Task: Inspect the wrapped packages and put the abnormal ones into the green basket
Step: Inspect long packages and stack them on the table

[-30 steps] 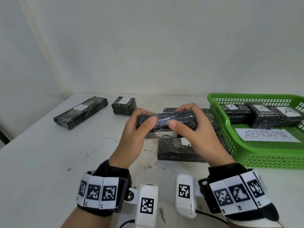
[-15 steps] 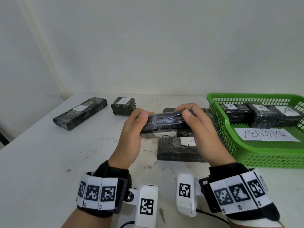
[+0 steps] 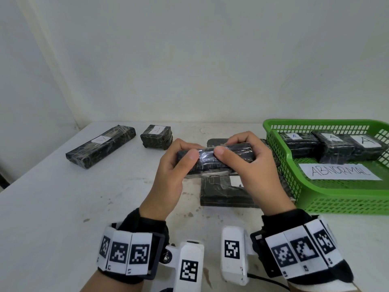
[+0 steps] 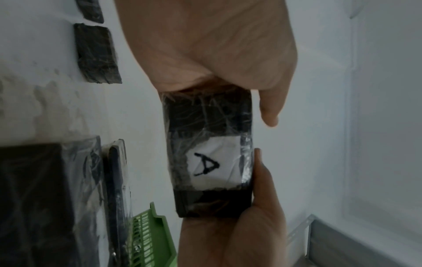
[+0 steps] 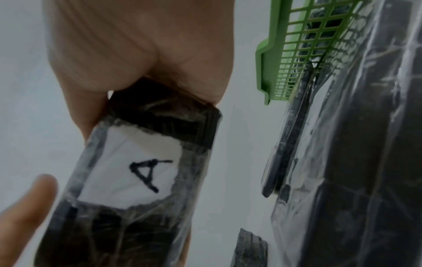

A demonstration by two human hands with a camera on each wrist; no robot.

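Both hands hold one black film-wrapped package above the table's middle. My left hand grips its left end and my right hand its right end, thumbs on the near face. Its underside carries a white label marked "A", also plain in the right wrist view. The green basket stands at the right with three "A"-labelled packages and an "ABNORMAL" sign. Another wrapped package lies on the table under the hands.
A long wrapped package and a small cube-shaped one marked "A" lie at the back left. A flat wrapped package lies behind the hands, beside the basket. The white table ends at a wall behind.
The held package has been turned in both hands, and the thumbs have shifted back onto its near face. The hands stay in about the same place above the table.
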